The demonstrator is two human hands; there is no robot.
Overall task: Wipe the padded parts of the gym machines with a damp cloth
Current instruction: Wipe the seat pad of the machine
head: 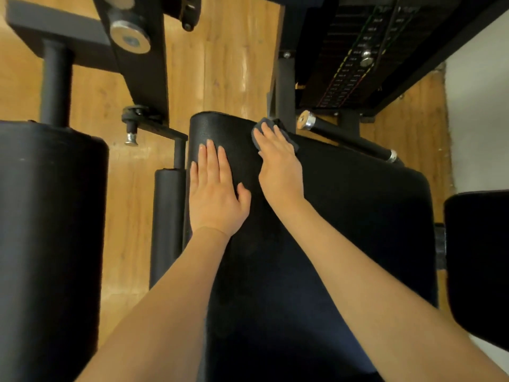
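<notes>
A wide black padded seat (344,216) of a gym machine fills the middle of the head view. My left hand (214,188) lies flat on its left part, fingers straight and spread. My right hand (279,164) presses a small dark grey cloth (289,139) flat against the pad near its far edge, fingers straight. Most of the cloth is hidden under that hand; only its far edge and right corner show.
A large black pad (49,230) stands at the left, another pad (476,257) at the right edge. A thin black roller (168,221) sits beside the seat's left side. A chrome-tipped handle bar (347,139), the weight stack (355,64) and black frame parts lie beyond, over wooden floor (220,64).
</notes>
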